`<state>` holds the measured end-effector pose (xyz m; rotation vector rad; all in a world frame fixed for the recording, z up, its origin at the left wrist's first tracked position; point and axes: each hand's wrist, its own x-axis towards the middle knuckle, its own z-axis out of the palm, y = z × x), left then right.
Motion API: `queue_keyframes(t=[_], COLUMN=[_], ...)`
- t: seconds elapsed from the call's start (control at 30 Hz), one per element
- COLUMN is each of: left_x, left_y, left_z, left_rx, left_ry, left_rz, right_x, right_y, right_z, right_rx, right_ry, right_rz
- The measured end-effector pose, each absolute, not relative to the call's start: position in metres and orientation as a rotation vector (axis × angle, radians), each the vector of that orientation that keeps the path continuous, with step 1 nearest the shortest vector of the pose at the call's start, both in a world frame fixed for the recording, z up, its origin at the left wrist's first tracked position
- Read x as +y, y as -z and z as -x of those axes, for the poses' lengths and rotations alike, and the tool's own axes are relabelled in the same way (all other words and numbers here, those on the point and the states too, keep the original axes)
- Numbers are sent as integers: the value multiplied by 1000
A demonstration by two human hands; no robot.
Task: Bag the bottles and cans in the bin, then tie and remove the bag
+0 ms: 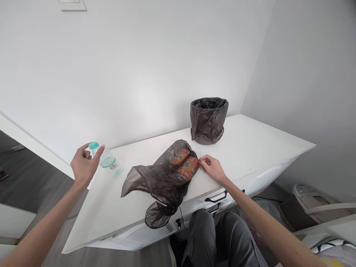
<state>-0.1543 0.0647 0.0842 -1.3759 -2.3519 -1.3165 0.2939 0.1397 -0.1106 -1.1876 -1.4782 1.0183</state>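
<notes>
Seeing two bare hands over a white countertop (250,144). Have left hand (85,165) at the top of a clear bottle (109,163), index finger and thumb spread to either side of its green cap (94,145). Have right hand (215,168) at the right end of a dark plastic bag (164,181), fingers bent, tips gathered at its edge. Can't tell at this angle whether pinching or merely touching, for either hand. Find bottle on the left part of the countertop, cap up, left of the bag and apart from it. Find bag lying mid-countertop, loose plastic spread leftward and partly over the front edge. See two orange packs (189,168) through it (side by side, right-hand end). Find bag-lined bin (208,124) standing upright behind, mouth open, near the wall (155,66). See dark drawer handles (215,197) below the front edge, plus grey trousers (233,233).
</notes>
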Motion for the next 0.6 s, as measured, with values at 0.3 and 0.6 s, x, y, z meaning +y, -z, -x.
queue_keyframes(t=[0.3, 0.6], left_x=[-3, -31], left_y=[-95, -42], left_z=[93, 11], left_rx=[-1477, -1449], left_ry=[1192, 298], left_rz=[1738, 2788], right_x=[138, 139], right_y=[110, 113], right_z=[-294, -295], right_rx=[-1474, -1494], right_ry=[-1009, -978], right_rz=[1190, 1212])
